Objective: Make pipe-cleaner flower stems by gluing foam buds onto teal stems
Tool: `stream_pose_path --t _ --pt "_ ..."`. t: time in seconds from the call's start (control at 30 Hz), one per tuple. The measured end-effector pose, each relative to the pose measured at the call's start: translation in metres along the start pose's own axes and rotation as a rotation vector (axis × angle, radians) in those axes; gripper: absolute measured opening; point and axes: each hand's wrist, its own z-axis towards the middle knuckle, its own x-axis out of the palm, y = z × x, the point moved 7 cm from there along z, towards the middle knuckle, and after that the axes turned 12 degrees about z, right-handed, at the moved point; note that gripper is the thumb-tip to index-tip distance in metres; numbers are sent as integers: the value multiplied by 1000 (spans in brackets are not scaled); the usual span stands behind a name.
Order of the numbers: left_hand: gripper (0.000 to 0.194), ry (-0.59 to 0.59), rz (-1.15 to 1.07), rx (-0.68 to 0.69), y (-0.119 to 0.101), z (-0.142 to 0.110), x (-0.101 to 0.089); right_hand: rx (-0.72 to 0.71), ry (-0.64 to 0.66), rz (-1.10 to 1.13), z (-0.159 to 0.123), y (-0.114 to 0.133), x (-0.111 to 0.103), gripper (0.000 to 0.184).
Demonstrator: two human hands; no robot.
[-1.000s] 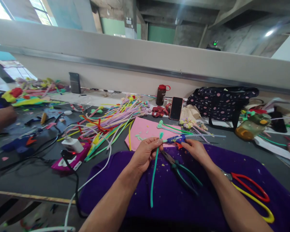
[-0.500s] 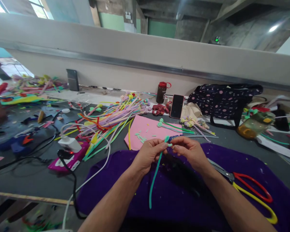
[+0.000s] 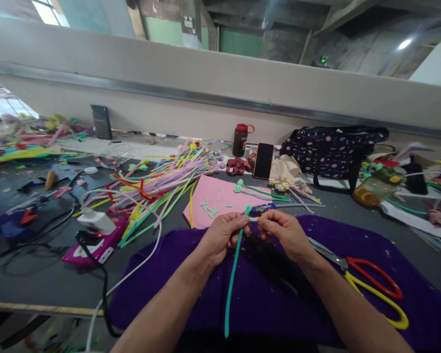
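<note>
My left hand is closed on a green pipe cleaner, pinching it just below its small curled top. The long stem hangs down over the purple cloth. Close beside it, my right hand pinches the end of a short pale green piece that reaches toward the curled top. Behind the fingers lies a dark blue object, partly hidden. On the pink sheet are several short pale green pieces and green stems with a curled head.
Scissors with red and yellow handles lie right of my right forearm. At left are a pile of coloured pipe cleaners, a magenta power strip and cables. A red-lidded bottle, a phone and a dark patterned bag stand behind.
The view has shifted slightly, so things appear further left. Both hands keep their pinch close together. A co-worker's hand at the far left has gone out of view.
</note>
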Motion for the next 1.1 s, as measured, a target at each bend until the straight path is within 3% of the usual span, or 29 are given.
stream_pose_path --t 0.2,0.37,0.57,0.83,0.97,1.1 --pt "27 -8 15 -10 2 1 2 -68 -62 -30 -4 2 -3 16" --pt "24 16 7 -40 4 0 7 -208 -36 -219 -9 11 4 5" --pt "23 35 13 -61 7 1 8 -352 -14 -429 -12 18 7 7" --pt "22 75 94 -97 6 -2 10 -242 -59 -352 -7 23 -16 10" --pt "23 93 178 -106 7 -2 9 -272 -79 -366 -6 29 -25 11" --pt "19 87 251 -91 9 -1 9 -326 -15 -432 -7 35 -21 11"
